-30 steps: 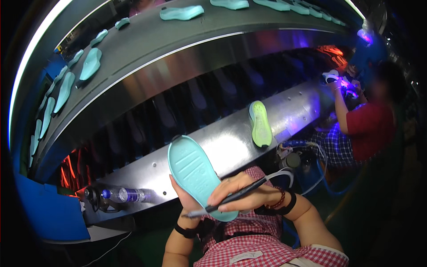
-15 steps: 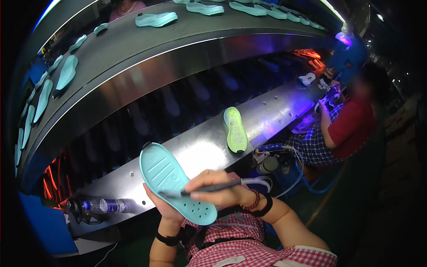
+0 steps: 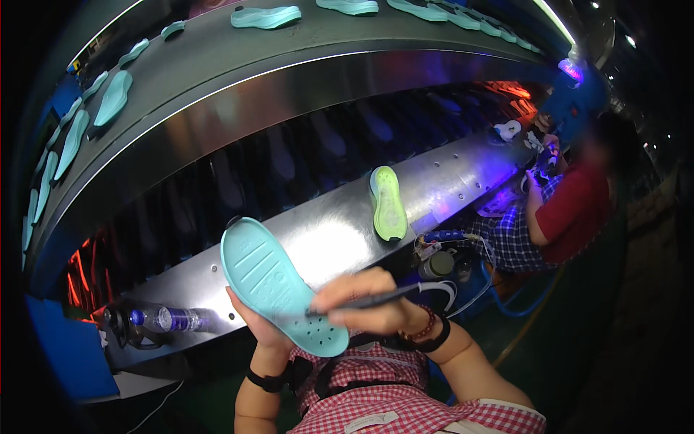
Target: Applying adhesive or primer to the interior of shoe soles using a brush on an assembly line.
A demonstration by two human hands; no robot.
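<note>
A light turquoise shoe sole (image 3: 254,260) lies tilted in my left hand (image 3: 254,324), which is closed around its left edge and underside. Its upper face shows grooves and a cluster of small holes toward the near end. My right hand (image 3: 369,304) grips a black-handled brush (image 3: 397,294) with a pale tube running from its rear end. Motion blurs the brush tip and my fingers; the tip lies over the sole's middle, close to the holes. Farther off, a yellow-green sole (image 3: 390,206) rests on the metal bench (image 3: 318,249).
Behind the bench runs a raised conveyor (image 3: 195,61) carrying several turquoise soles. Plastic bottles (image 3: 177,319) stand at the bench's left end. To the right, a person in a red top (image 3: 578,210) handles a shoe. A lidded jar (image 3: 436,265) and tubing sit below the bench edge.
The brush and my right hand have shifted slightly right and up, its tip now nearer the holes. The sole in my left hand has moved a little up and left.
</note>
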